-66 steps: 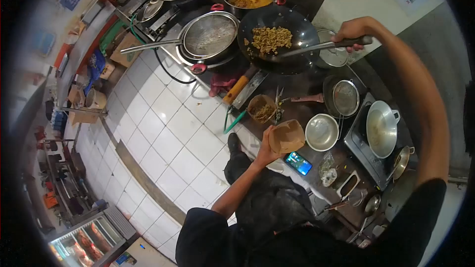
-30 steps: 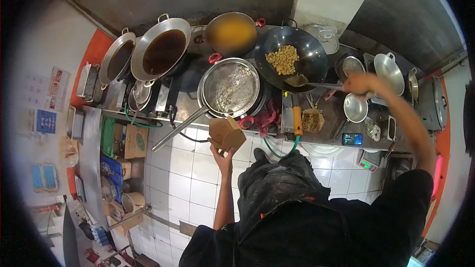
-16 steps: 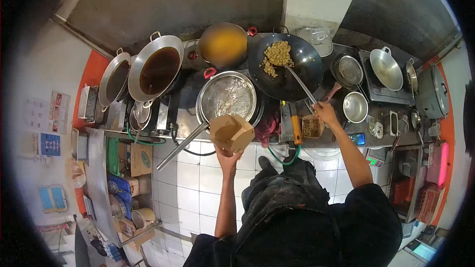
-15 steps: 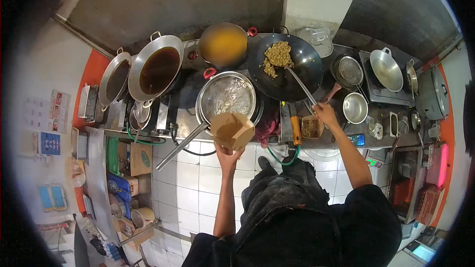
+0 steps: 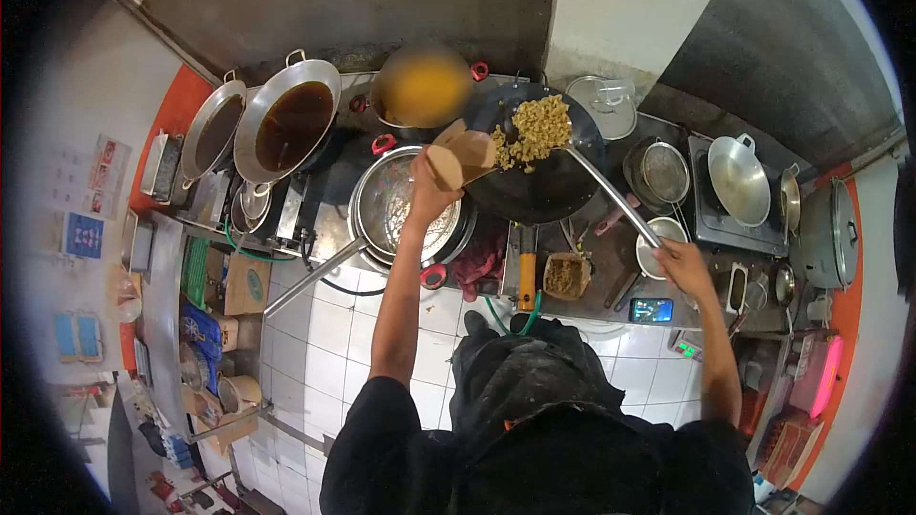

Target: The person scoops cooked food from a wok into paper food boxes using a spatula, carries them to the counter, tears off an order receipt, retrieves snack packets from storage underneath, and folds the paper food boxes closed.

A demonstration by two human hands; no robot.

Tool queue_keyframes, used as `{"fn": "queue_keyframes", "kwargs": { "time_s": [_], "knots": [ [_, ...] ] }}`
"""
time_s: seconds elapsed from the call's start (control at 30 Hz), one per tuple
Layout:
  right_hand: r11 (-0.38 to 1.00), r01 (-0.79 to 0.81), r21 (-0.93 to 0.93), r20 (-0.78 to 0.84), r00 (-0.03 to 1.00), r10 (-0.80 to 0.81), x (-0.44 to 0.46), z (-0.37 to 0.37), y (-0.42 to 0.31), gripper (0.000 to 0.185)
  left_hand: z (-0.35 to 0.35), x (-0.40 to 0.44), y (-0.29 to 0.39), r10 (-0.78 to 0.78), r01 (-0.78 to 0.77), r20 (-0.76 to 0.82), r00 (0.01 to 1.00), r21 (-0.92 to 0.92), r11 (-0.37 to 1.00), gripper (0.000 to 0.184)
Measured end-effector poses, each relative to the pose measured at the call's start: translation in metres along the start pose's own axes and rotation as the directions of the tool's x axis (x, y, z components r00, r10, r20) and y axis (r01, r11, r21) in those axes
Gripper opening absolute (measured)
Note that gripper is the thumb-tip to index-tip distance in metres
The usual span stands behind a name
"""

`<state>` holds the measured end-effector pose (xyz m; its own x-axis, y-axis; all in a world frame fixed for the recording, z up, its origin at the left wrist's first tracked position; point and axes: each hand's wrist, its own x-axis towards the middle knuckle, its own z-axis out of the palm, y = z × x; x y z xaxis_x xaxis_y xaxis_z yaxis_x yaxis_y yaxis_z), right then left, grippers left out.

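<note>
2 bare hands show in my head view, each with its grip closed on something. My left hand (image 5: 433, 193) has its fingers curled around an open brown cardboard box (image 5: 475, 153), tilted at the left edge of the round black wok (image 5: 549, 198). My right hand (image 5: 683, 267) wraps the end of a long silver metal utensil (image 5: 611, 191), whose handle slants up and left into the wok; its head is hidden by crumbly yellow-brown food (image 5: 540, 124). That food lies just right of the box, and my left hand is the nearer of the 2. A round wire-mesh sieve (image 5: 389, 217) sits below and left of the box. A 2nd brown box (image 5: 565, 279), holding darker food, stands on the tabletop.
</note>
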<state>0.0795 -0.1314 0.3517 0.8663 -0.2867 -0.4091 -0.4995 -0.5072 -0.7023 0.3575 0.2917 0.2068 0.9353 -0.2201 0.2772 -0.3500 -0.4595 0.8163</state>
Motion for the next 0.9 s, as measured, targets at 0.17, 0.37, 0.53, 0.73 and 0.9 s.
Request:
{"fn": "queue_keyframes", "kwargs": {
  "time_s": [0.17,0.37,0.53,0.73,0.9],
  "knots": [
    [0.998,0.029,-0.049,0.000,1.000,-0.029,-0.020,-0.071,-0.024,0.036,0.050,0.046,0.010,-0.002,0.031,0.157,0.988,-0.178,0.984,0.117],
    [0.954,0.131,-0.270,-0.056,0.987,-0.151,-0.012,-0.097,-0.016,0.045,0.087,0.067,0.057,-0.041,0.192,0.330,0.943,-0.439,0.878,0.115],
    [0.776,0.347,-0.527,-0.093,0.884,-0.459,-0.018,-0.093,-0.022,0.045,0.100,0.071,0.081,-0.081,0.254,0.373,0.924,-0.441,0.861,0.112],
    [0.571,0.246,-0.783,-0.090,0.864,-0.495,-0.027,-0.084,-0.037,0.045,0.126,0.067,0.070,-0.032,0.209,0.332,0.943,-0.512,0.833,0.110],
    [0.327,0.180,-0.928,-0.080,0.761,-0.644,-0.046,-0.100,-0.076,0.047,0.146,0.059,0.071,-0.108,0.267,0.273,0.956,-0.658,0.704,0.110]
  ]
}}
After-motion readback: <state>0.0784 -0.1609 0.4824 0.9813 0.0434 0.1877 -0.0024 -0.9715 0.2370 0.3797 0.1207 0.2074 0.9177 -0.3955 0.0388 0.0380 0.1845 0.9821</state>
